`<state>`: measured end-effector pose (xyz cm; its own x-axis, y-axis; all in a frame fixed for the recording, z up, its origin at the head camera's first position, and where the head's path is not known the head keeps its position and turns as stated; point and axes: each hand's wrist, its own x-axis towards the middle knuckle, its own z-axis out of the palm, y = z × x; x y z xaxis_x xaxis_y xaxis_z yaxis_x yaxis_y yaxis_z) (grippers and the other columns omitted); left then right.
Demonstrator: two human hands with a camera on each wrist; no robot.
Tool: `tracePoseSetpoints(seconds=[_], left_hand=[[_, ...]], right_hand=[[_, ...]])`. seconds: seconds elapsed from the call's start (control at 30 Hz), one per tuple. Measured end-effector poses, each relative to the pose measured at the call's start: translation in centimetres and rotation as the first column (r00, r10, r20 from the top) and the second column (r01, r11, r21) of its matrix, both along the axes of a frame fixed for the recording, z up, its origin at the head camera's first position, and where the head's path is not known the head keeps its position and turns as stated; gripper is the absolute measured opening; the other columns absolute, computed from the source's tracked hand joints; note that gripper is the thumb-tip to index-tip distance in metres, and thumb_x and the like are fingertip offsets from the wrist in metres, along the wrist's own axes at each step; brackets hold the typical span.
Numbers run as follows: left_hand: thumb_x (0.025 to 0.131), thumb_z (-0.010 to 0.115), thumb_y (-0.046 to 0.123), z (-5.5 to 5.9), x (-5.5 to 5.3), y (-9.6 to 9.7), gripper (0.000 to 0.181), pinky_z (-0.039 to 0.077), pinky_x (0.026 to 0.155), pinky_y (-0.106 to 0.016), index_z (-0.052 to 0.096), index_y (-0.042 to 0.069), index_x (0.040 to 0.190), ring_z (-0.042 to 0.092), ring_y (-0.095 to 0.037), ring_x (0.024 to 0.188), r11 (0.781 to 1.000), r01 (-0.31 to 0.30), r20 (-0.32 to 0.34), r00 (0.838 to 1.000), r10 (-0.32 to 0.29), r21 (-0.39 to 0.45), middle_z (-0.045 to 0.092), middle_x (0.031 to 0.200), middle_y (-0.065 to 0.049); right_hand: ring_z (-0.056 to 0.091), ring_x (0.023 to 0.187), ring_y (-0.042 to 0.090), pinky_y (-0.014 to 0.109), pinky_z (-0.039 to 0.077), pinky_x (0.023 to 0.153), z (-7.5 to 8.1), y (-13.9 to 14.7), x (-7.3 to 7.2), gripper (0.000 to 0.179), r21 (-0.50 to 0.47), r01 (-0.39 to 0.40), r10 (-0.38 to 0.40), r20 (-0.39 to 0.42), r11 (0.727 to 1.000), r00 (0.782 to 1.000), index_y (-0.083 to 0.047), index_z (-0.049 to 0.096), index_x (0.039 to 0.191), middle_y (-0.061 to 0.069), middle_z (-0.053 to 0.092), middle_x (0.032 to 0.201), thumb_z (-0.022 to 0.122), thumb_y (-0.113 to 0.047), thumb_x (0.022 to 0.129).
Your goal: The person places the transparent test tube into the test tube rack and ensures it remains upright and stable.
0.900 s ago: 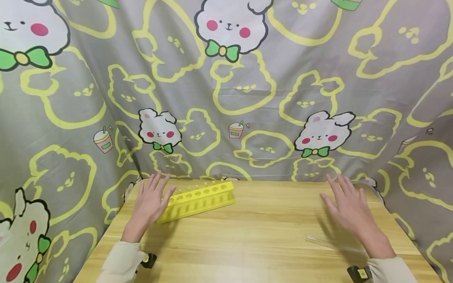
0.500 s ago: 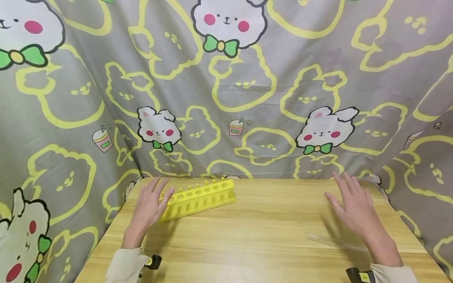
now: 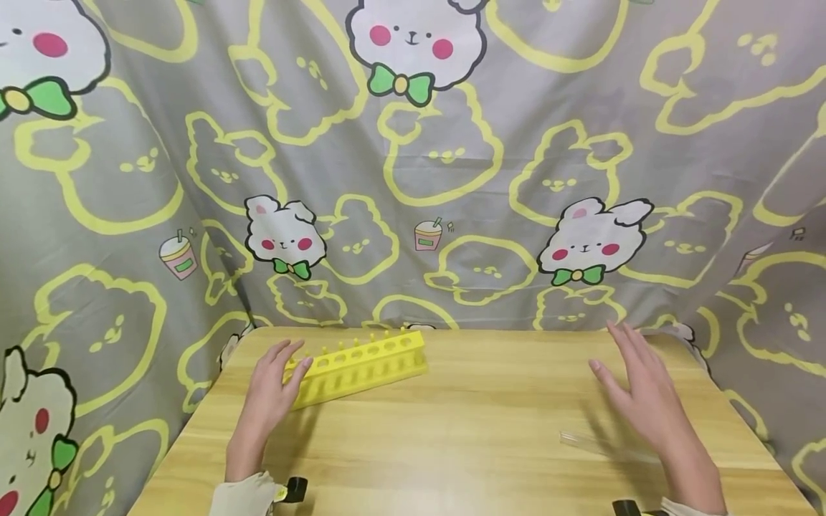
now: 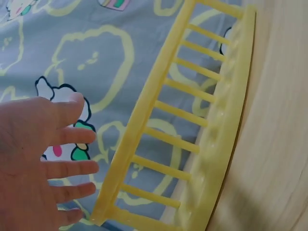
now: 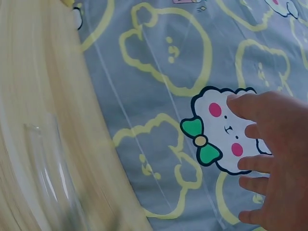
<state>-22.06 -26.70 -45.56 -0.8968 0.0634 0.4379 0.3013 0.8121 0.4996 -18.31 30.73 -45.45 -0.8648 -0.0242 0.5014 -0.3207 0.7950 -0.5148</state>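
Head view: both hands over the wooden tabletop (image 3: 452, 444). Yellow rack (image 3: 361, 362) left of centre towards the back edge, set at a slant, row of round holes along its top, short pegs behind them. Left hand (image 3: 271, 380) at the rack's near end, overlapping it from this angle; contact can't be judged here. Left wrist view settles part of it: patterned cloth (image 3: 461, 172) shows between most fingertips and the rack, fingers apart from one another, nothing gripped. Same view gives the rack's thin bars between two long sides; the top holes are plain only from the head.

Right hand (image 3: 645, 387) well apart from the rack, fingers extended, holding nothing. Right wrist view shows gaps between those fingers, which overlap one another from the head. Clear tubing (image 3: 581, 441) on the tabletop, faint from the head, running towards the right forearm; wrist view brings up its rim and long highlights. One piece or two, cannot tell.
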Motion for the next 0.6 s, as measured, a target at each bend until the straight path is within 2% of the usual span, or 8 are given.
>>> tracePoseSetpoints(seconds=[0.17, 0.37, 0.5, 0.6], left_hand=[[0.106, 0.060, 0.027, -0.3, -0.4, 0.2, 0.045, 0.032, 0.107, -0.072, 0.058, -0.003, 0.140, 0.041, -0.054, 0.133, 1.000, 0.017, -0.032, 0.999, -0.016, 0.016, 0.048, 0.145, -0.032], [0.103, 0.065, 0.024, -1.0, -0.7, 0.1, 0.046, 0.034, 0.108, -0.072, 0.059, -0.003, 0.139, 0.044, -0.054, 0.131, 0.998, 0.051, -0.007, 0.999, -0.052, -0.025, 0.050, 0.143, -0.032], [0.101, 0.069, 0.023, -1.2, -0.6, -0.1, 0.047, 0.038, 0.106, -0.071, 0.059, -0.003, 0.139, 0.047, -0.053, 0.129, 0.997, 0.062, 0.002, 0.998, -0.062, -0.035, 0.053, 0.140, -0.030], [0.097, 0.074, 0.019, -1.0, -0.4, -0.4, 0.045, 0.043, 0.103, -0.068, 0.062, -0.004, 0.134, 0.052, -0.051, 0.125, 0.997, 0.063, -0.027, 0.998, -0.064, -0.045, 0.058, 0.134, -0.028]], right_hand=[[0.020, 0.145, 0.059, 0.077, 0.008, 0.116, -0.4, -0.6, -0.1, 0.071, -0.024, -0.003, 0.003, -0.017, 1.000, 1.000, -0.012, 0.029, 0.162, 0.031, 0.022, 0.163, 0.065, -0.023, 0.102], [0.021, 0.144, 0.060, 0.080, 0.012, 0.113, -0.9, -1.7, 0.0, 0.070, -0.039, -0.018, 0.018, 0.007, 0.999, 1.000, -0.010, 0.032, 0.161, 0.032, 0.023, 0.162, 0.066, -0.025, 0.102], [0.023, 0.143, 0.060, 0.082, 0.014, 0.110, -0.9, -2.3, -0.7, 0.071, -0.044, -0.045, 0.045, 0.006, 0.998, 0.999, -0.011, 0.033, 0.161, 0.032, 0.024, 0.162, 0.068, -0.025, 0.101], [0.024, 0.142, 0.060, 0.084, 0.018, 0.107, -0.6, -3.0, -1.4, 0.071, -0.050, -0.062, 0.062, 0.007, 0.997, 0.998, -0.013, 0.033, 0.161, 0.031, 0.024, 0.162, 0.068, -0.026, 0.100]])
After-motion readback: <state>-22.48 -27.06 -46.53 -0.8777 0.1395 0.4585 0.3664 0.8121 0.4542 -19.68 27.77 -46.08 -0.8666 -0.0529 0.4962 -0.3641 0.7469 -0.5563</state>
